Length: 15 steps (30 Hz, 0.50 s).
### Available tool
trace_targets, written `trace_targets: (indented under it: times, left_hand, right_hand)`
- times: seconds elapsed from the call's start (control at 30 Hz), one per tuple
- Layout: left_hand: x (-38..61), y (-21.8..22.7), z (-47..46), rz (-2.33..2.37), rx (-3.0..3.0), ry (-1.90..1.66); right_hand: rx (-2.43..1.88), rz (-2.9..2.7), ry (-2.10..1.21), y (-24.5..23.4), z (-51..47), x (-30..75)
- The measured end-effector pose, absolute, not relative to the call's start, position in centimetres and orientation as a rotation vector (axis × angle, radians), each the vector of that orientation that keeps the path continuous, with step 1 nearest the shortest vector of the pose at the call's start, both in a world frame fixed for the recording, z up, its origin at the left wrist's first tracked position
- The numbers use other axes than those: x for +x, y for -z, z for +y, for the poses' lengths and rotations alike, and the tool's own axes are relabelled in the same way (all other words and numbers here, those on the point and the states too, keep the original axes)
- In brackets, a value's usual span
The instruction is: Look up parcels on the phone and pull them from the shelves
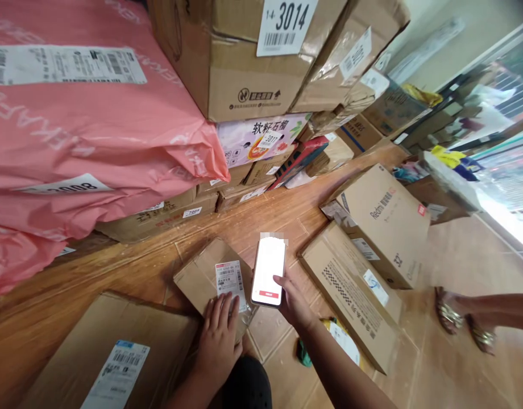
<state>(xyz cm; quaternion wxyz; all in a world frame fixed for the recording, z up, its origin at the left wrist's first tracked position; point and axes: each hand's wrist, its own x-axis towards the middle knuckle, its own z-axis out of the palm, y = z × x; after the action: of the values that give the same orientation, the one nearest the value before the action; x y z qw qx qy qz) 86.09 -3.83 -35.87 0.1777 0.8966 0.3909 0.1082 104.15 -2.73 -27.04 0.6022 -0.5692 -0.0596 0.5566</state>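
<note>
My right hand (294,301) is wrapped round a smartphone (269,270) whose bright, mostly white screen has a red bar near the bottom. The thumb lies over the screen's right edge. Just left of the phone, a small brown cardboard box (202,267) sits on the floor. My left hand (220,335) rests flat on this box, fingers stretched out over the lower part of its white shipping label (231,282). A larger flat cardboard box (91,324) with a label lies at the lower left.
Stacked boxes (248,74) and a large pink plastic parcel (95,130) line the left and back. To the right lie a long carton (347,289) and a Redmi box (385,221). Another person's sandalled feet (451,312) stand at the far right on the wood-look floor (440,255).
</note>
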Motion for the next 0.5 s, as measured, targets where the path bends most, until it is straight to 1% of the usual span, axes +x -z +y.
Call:
trace_targets:
  times: [0.17, 0.3, 0.37, 0.5]
  left_hand:
    - [83.7, 35.9, -2.0, 0.93, 2.611, -0.266]
    - [82.1, 35.0, 0.1, 0.769, 2.618, -0.125]
    - [82.2, 34.4, 0.4, 0.774, 2.574, -0.038]
    - [83.9, 33.9, -0.8, 0.966, 2.485, 0.097]
  right_hand:
    - [-1.324, -0.155, -1.329, 26.8, -2.8, 103.2]
    - [-1.343, -0.119, -1.324, 27.0, -3.2, 103.1]
    - [-1.35, -0.081, -1.317, 27.3, -3.4, 103.1]
    - [-1.298, -0.021, -1.39, 27.7, -3.6, 102.7]
